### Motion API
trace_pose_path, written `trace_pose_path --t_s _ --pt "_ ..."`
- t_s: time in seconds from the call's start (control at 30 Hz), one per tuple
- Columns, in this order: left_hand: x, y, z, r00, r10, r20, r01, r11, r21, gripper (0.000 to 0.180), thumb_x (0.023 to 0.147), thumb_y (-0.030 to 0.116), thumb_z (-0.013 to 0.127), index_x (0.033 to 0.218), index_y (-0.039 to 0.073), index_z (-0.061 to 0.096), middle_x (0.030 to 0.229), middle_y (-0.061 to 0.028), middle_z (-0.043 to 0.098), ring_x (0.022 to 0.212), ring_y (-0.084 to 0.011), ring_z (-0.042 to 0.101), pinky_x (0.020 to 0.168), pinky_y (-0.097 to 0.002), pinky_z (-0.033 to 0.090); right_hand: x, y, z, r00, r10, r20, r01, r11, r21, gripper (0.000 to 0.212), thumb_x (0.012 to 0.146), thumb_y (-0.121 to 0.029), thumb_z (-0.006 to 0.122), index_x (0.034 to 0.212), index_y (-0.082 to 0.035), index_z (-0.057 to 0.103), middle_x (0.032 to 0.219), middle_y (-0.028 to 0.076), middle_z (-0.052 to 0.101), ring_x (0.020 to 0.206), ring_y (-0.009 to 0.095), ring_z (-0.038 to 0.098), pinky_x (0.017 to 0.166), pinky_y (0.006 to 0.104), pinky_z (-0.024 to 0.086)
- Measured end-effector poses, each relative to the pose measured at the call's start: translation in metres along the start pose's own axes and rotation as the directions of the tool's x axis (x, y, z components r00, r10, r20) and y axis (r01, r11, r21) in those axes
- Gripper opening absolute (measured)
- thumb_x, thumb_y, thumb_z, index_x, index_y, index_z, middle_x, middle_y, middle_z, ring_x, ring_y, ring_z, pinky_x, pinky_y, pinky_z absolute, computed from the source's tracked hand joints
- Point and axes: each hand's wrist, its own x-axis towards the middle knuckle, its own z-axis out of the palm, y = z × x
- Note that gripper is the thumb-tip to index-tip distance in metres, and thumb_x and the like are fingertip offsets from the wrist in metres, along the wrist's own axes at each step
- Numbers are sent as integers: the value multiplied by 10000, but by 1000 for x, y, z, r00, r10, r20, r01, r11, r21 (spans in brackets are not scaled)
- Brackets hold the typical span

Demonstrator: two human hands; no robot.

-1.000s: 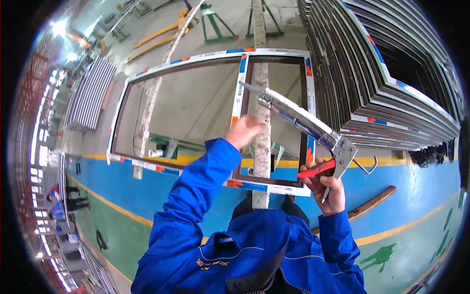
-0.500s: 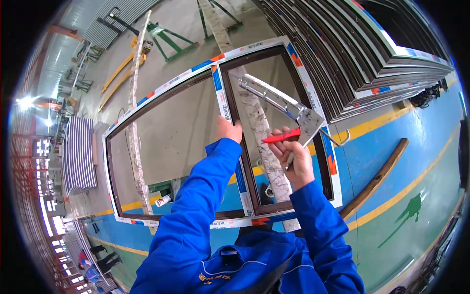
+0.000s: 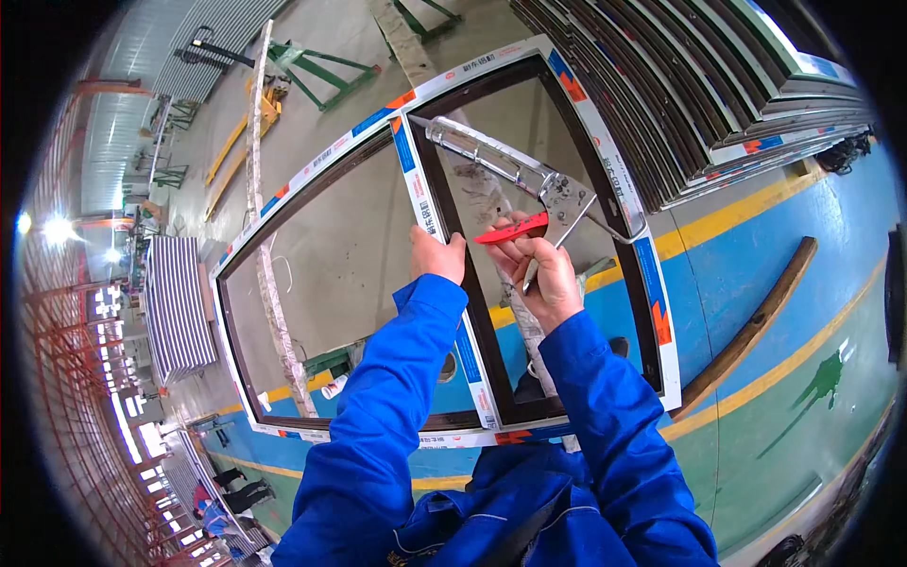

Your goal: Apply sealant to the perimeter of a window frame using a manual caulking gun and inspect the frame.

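Note:
A window frame [image 3: 329,163], dark profiles covered with white, blue and orange protective film, spreads in front of me, split by a crossbar into a wide left opening and a narrower right one. My left hand [image 3: 437,255] is closed around the crossbar [image 3: 410,165] near its middle. Over the right opening my right hand [image 3: 540,276] grips a caulking gun [image 3: 491,156] by its red handle [image 3: 511,230]. The gun's metal cradle slants up and left, its tip near the crossbar's far end. A slim pen-like piece also shows at the right hand; its kind is unclear.
Long film-wrapped beams [image 3: 274,317] run beneath the frame. A tall stack of frames [image 3: 652,104] stands at the far right. A wooden bar [image 3: 751,326] lies on the blue floor. Green trestles [image 3: 321,74], a yellow pallet truck [image 3: 248,128] and striped stacked panels [image 3: 178,307] occupy the left.
The caulking gun and my right hand have moved left, bringing the tip closer to the crossbar's far end. My left hand stays on the crossbar. The whole view has shifted slightly.

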Motion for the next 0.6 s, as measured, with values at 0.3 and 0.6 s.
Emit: trace_pose_path --t_s 0.3,0.6 --pt "-10 25 -11 1000 3 -31 -1 998 63 478 750 187 710 1092 -54 479 1027 -298 618 963 -449 605 843 -485 482 10 0 -1 999 10 51 -12 1000 22 441 813 4 486 1249 52 445 1151 188 591 1127 354 589 977 449 489" --pt "-3 10 -4 998 38 -45 -36 999 39 460 728 176 720 1054 -56 493 983 -294 626 928 -454 613 810 -490 490 10 4 5 999 10 -31 -9 999 40 347 813 -41 498 1146 58 489 984 165 630 936 336 666 861 451 548"
